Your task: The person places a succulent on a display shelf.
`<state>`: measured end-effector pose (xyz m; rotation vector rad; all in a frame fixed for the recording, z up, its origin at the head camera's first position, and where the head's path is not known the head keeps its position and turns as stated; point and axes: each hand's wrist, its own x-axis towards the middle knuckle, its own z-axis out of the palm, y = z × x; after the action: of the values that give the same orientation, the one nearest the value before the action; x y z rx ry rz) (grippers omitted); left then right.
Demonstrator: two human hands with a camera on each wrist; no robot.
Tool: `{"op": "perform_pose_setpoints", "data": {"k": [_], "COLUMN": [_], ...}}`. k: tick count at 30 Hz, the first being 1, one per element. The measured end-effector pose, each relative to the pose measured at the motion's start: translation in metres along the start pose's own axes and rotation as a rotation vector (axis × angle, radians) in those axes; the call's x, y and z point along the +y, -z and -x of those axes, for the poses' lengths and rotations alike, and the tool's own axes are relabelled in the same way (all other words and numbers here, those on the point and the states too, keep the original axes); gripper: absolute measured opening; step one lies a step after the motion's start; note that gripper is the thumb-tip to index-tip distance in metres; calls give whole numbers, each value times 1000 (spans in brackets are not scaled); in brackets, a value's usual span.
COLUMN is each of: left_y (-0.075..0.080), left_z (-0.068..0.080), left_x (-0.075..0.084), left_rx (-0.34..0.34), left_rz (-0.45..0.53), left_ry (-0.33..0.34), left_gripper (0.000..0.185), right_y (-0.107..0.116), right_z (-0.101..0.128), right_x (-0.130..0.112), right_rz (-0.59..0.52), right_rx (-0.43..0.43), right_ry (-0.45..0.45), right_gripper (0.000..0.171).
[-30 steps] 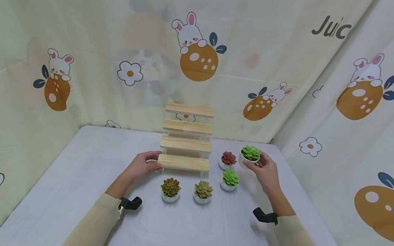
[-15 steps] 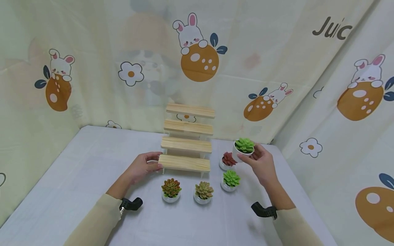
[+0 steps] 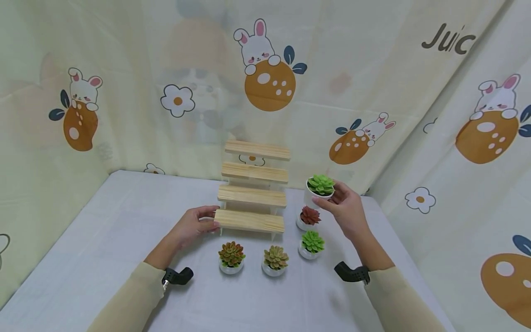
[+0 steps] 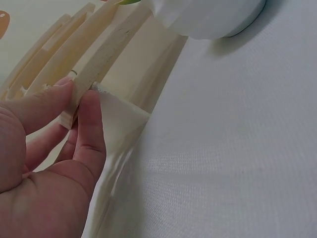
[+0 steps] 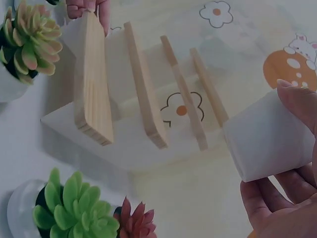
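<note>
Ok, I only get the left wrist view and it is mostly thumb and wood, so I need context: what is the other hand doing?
Observer: The right hand holds a white pot with a green succulent in the air, right of the stepped wooden shelf.
Operator: Anything on the steps?
Observer: No, all four steps are bare.
Operator: How many pots are on the table?
Observer: Four: a red succulent, a green one, and two brownish ones in front of the shelf.
</note>
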<state>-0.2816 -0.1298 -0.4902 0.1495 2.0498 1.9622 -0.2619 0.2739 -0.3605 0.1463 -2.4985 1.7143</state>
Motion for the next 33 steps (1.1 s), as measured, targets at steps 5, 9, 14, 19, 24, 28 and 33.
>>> {"op": "perform_pose_setpoints", "data": {"k": [5, 9, 14, 19, 24, 28, 33], "left_y": [0, 1, 0, 1, -1, -2, -1], "left_z": [0, 0, 1, 0, 1, 1, -1], "left_x": [-1, -3, -4, -4, -2, -1, -2], "left_rx": [2, -10, -7, -11, -8, -6, -8], "left_rz": [-20, -13, -14, -29, -16, -1, 7], "left_ry": [-5, -30, -38, -35, -29, -24, -22], "left_gripper": [63, 62, 61, 62, 62, 61, 60], "right_y": [-7, -12, -21, -29, -38, -44, -54], "right_z": [-6, -13, -19, -25, -31, -37, -45], "right_x": [-8, -13, -22, -32, -38, -42, -49], "right_rz": [-61, -121, -136, -147, -145, -154, -164], "right_rx": [-38, -78, -102, -114, -127, -148, -166], "right_ry": [29, 55, 50, 60, 89, 90, 77], "right_gripper": [75, 69, 69, 68, 66, 65, 67]}}
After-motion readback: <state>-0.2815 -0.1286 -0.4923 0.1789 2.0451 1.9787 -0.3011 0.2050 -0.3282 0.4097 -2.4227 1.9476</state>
